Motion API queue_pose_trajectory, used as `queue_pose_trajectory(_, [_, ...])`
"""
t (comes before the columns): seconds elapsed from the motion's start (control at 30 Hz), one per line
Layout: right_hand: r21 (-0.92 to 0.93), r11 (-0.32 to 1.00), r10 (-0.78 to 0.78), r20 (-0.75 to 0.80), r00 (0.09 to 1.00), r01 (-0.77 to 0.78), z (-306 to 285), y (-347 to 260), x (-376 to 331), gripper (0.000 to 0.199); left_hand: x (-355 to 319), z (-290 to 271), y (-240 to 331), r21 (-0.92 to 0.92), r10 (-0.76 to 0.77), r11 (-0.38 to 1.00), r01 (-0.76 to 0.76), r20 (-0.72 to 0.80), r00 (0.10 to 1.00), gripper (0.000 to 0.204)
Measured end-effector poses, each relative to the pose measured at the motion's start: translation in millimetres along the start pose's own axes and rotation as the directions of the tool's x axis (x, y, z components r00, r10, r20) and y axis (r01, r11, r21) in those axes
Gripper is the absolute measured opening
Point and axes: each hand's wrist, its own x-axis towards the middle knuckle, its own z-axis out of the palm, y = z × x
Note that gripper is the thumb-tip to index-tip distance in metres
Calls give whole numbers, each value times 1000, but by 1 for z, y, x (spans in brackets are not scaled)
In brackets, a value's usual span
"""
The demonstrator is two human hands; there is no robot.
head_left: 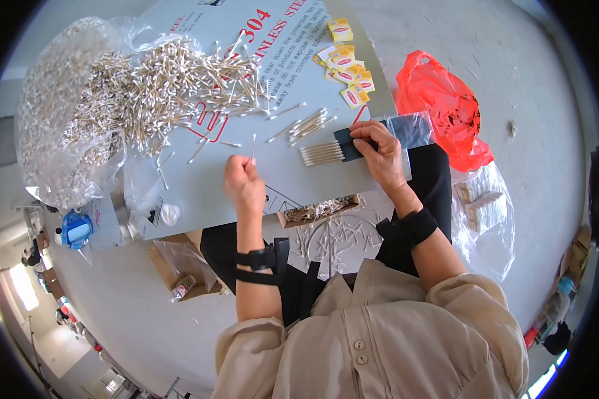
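Note:
My left hand (pixel 243 181) pinches a single cotton swab (pixel 253 145) upright over a grey printed board (pixel 199 186). My right hand (pixel 381 151) holds a small clear pouch with a dark card (pixel 347 144), and a neat row of swabs (pixel 322 153) sticks out of its left end. A loose group of swabs (pixel 306 126) lies just above that row. A big heap of swabs (pixel 166 83) covers the board's upper left, spilling from a clear plastic bag (pixel 60 113).
Small yellow packets (pixel 346 66) lie at the board's upper right. A red plastic bag (pixel 446 106) sits on the floor to the right, a clear bag with small boxes (pixel 482 206) below it. A tray of swabs (pixel 316 211) rests under the board's edge. A blue tape dispenser (pixel 77 230) is at left.

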Motion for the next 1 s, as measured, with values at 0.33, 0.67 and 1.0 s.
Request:
queue_pose_trajectory(0.33, [-62,996,-61,12,998,62,1,0,0,14,-11,-21,-16,-346,180,934,-92,229,957,9])
queue_pose_trajectory(0.67, [-119,988,-96,20,995,98,4,-1,0,13,41,-19,-40,14,281,959,-284,110,954,15])
queue_pose_trajectory(1.0, [-173,979,-107,17,994,108,-1,1,-1,12,8,-24,-44,-412,100,911,4,230,968,21])
